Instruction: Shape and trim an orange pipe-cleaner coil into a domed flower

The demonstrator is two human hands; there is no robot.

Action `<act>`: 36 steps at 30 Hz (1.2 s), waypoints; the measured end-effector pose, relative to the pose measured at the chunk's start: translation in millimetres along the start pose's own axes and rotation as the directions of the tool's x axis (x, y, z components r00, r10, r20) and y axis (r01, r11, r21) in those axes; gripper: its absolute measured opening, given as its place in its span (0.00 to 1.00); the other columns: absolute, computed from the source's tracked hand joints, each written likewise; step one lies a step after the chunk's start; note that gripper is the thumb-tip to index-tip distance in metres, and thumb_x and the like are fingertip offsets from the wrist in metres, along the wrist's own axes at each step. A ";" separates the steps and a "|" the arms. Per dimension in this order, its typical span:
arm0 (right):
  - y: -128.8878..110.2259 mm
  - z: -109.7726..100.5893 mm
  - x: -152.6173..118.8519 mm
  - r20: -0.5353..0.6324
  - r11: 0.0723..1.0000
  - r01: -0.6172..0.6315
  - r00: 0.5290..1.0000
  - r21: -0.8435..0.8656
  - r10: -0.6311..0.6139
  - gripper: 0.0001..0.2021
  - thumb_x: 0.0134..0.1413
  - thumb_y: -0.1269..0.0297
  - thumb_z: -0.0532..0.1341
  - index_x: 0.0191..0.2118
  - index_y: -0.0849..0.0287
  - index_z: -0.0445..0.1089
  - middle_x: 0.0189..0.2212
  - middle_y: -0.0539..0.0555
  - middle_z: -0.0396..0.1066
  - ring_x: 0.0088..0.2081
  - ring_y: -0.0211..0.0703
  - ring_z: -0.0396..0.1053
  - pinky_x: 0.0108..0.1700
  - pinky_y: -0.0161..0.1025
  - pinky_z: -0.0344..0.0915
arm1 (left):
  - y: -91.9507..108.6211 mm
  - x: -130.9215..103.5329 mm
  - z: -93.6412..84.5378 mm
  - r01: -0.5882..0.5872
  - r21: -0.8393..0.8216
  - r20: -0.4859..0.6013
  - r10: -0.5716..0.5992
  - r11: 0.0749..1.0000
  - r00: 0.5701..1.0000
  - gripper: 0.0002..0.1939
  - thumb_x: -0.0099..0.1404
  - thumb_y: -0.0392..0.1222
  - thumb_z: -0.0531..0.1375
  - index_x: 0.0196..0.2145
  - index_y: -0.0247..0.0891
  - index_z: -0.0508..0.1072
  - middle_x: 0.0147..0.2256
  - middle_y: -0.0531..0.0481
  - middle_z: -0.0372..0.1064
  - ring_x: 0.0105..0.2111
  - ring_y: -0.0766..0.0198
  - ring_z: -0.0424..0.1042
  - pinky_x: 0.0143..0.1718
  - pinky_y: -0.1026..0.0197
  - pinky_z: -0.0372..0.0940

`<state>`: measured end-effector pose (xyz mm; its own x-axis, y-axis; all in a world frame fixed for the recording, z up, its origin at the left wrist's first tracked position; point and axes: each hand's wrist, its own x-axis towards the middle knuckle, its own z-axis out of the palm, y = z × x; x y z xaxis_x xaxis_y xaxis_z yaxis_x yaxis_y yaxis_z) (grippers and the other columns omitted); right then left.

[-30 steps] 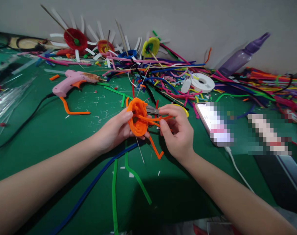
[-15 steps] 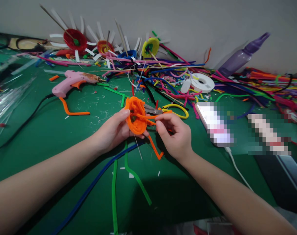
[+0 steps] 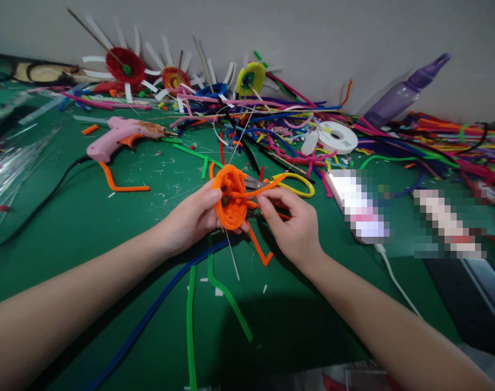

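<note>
My left hand [image 3: 194, 217] grips the left edge of an orange pipe-cleaner bowl [image 3: 232, 217], thumb at its rim and fingers behind. The bowl's hollow faces right and towards me. A thin pale rod [image 3: 233, 258] sticks out below it. An orange pipe cleaner [image 3: 267, 187] runs from inside the bowl to the right. My right hand [image 3: 294, 222] is closed beside it, thumb and forefinger pinching at that strand; the exact contact is hard to see. Scissors with yellow handles [image 3: 308, 187] lie behind, partly covered. A bent orange piece [image 3: 258, 250] shows below the bowl.
A pink glue gun [image 3: 120, 136] lies at left with its cord. Several finished coloured bowls, such as the red one [image 3: 119, 64], stand at the back among loose pipe cleaners. To the right are a white spool [image 3: 347, 142], a purple bottle [image 3: 394, 103] and a phone [image 3: 345, 201].
The orange bowl and my left hand have shifted slightly right and down, and the bowl has turned a little. The orange strand now bends upward more. My right hand has barely moved.
</note>
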<state>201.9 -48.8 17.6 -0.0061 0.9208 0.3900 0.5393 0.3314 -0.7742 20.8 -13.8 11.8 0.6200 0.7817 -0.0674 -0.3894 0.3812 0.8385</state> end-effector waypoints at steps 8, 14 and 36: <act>1.9 -0.3 1.2 0.022 0.998 -0.029 0.999 0.053 0.028 0.07 0.59 0.63 0.60 0.38 0.57 0.74 0.36 0.52 0.77 0.35 0.40 0.74 0.38 0.39 0.71 | -0.4 -0.4 -2.1 0.010 0.003 0.017 -0.010 1.000 1.000 0.23 0.62 0.53 0.59 0.50 0.36 0.66 0.36 0.46 0.76 0.30 0.59 0.77 0.33 0.58 0.72; 2.5 -0.1 1.0 0.035 0.998 -0.061 0.998 0.026 0.060 0.09 0.59 0.61 0.59 0.38 0.59 0.74 0.33 0.54 0.77 0.33 0.41 0.73 0.35 0.39 0.70 | 0.3 -0.7 -0.8 0.014 0.008 0.001 -0.014 1.000 1.000 0.25 0.61 0.53 0.60 0.50 0.35 0.65 0.38 0.45 0.76 0.29 0.59 0.77 0.32 0.58 0.71; 4.6 -0.1 -0.6 0.080 0.995 -0.055 0.996 0.080 0.048 0.11 0.60 0.60 0.59 0.42 0.59 0.75 0.39 0.56 0.77 0.36 0.42 0.75 0.36 0.39 0.72 | -0.8 -0.9 -2.5 0.028 0.023 0.008 -0.028 0.999 1.000 0.29 0.60 0.55 0.62 0.52 0.34 0.63 0.37 0.45 0.77 0.31 0.58 0.78 0.34 0.59 0.72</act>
<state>204.4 -47.9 13.9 -0.0469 0.9492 0.3111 0.4696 0.2959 -0.8319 18.9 -13.6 9.8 0.6365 0.7664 -0.0867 -0.3562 0.3918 0.8483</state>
